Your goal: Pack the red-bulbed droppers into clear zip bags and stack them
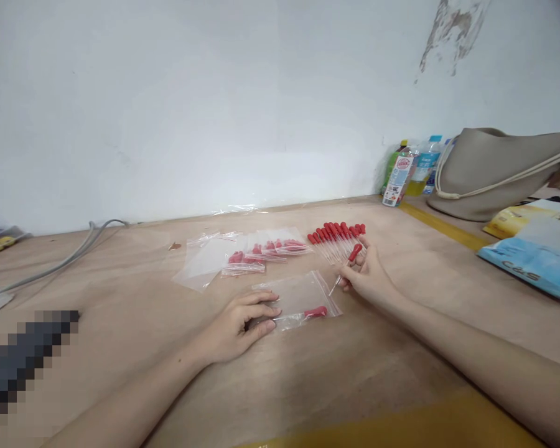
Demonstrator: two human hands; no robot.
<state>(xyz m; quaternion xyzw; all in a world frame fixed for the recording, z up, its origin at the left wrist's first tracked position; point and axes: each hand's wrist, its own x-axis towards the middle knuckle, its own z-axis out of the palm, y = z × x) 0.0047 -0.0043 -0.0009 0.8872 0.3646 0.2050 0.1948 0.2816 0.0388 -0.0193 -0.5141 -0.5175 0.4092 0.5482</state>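
Note:
A clear zip-lock bag point(292, 291) lies flat in front of me, its zip edge to the right. Inside it is a dropper with a red rubber bulb point(316, 312). My left hand point(251, 320) rests on the bag's left part, fingers apart and thumb near the dropper's tube. Above the bag's zip edge, my right hand point(361, 270) pinches another red-bulbed dropper point(354, 252), its clear tip slanting down left toward the bag. Just behind that hand lies a row of loose red-bulbed droppers point(338, 231). Several bags with red bulbs inside point(254, 254) overlap behind my left hand.
Flat clear bags point(205, 258) lie left of the filled ones. Drink bottles point(398, 180), a grey bag point(492, 171) and a blue packet point(534, 264) stand or lie at the right. A grey cable point(81, 246) and a blurred-out dark object point(23, 361) are at the left.

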